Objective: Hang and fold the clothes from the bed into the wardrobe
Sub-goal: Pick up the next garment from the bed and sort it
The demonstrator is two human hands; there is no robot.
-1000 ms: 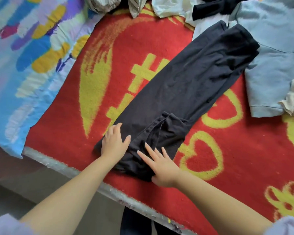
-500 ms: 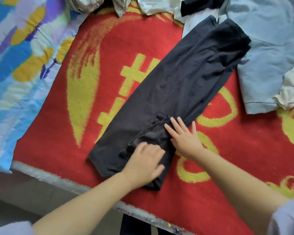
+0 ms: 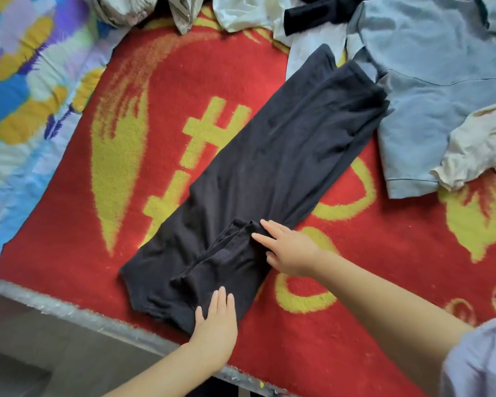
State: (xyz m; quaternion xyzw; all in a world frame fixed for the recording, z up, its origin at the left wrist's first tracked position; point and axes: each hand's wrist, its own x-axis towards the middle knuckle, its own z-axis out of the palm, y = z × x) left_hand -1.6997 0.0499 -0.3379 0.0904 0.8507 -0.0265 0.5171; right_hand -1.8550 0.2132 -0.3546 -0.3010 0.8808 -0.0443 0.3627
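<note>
Head view: one moment of folding on the bed.
Garment: long dark charcoal fabric trousers [image 3: 269, 179] lie flat and diagonal on the red and yellow patterned blanket [image 3: 161, 81], probably spread for a neat fold.
Left hand [image 3: 216, 325]: fingers straight, pressing the near hem flat.
Right hand [image 3: 289, 249]: flat, holding down the tucked fold.
Beyond: pale blue sweatshirt [image 3: 430, 81], waiting.

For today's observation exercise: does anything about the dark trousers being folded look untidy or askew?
Yes. The dark trousers lie diagonally across the red blanket, and a bunched ridge of cloth stands up between the left hand and the right hand.
</note>
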